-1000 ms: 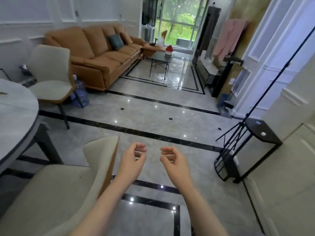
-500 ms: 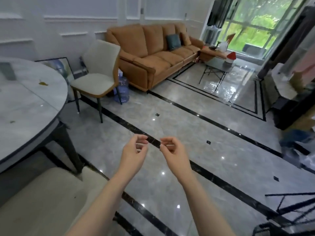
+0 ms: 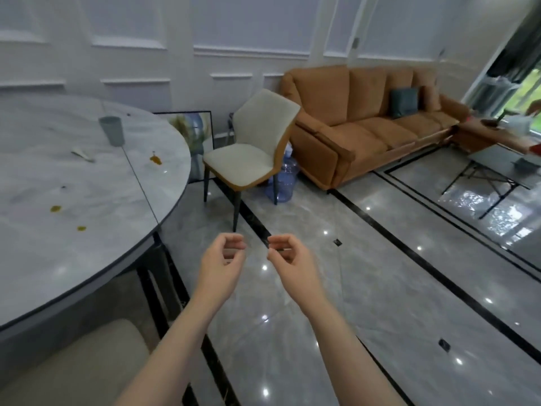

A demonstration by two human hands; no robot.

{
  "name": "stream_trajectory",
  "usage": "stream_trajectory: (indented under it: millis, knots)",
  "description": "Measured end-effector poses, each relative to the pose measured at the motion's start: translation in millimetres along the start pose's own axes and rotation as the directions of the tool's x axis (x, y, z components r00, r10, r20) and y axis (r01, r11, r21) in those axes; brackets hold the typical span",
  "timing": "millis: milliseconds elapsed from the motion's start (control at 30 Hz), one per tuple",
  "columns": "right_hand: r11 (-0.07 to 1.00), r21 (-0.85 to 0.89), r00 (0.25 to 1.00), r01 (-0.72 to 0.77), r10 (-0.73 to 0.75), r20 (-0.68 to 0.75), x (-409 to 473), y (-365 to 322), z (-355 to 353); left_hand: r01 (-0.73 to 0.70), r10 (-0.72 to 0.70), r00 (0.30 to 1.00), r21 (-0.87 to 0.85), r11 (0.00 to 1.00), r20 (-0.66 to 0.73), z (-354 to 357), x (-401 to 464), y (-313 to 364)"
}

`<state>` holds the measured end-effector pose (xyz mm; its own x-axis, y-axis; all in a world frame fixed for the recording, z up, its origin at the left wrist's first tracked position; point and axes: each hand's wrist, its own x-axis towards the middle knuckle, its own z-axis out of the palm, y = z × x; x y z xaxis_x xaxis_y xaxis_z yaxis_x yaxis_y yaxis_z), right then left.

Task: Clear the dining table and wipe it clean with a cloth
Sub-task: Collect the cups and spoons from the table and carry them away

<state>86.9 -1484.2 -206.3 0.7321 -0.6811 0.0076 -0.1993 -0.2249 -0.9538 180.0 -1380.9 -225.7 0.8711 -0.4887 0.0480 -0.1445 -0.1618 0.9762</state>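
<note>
Both hands, left hand [image 3: 222, 263] and right hand [image 3: 288, 260], hang loosely curled and empty at lower centre; the cup [image 3: 112, 131] and spills wait on the surface [image 3: 87, 200] at left.

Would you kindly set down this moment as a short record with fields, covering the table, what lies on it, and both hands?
table: round marble dining table, at left
on table: grey cup upright; small white scrap beside it; several yellow-brown spills
left hand: left hand held over the floor, fingers loosely curled, holding nothing
right hand: right hand likewise, apart from the left
cloth: none in view
nearby: cream chair; orange sofa
task state: table not yet cleared or wiped
</note>
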Motion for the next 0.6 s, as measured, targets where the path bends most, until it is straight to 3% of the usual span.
stream_trajectory:
  millis: [300,600]
  knots:
    - [0.998,0.040,0.974,0.039,-0.047,0.222,153.0,-4.8,89.7,0.111,-0.103,0.967,0.019,0.994,-0.232,-46.6,116.0,-34.7]
    - [0.990,0.070,0.864,0.122,-0.140,0.483,297.1,-22.2,167.1,0.180,-0.160,0.842,-0.011,0.984,-0.515,-72.5,240.1,-41.8]
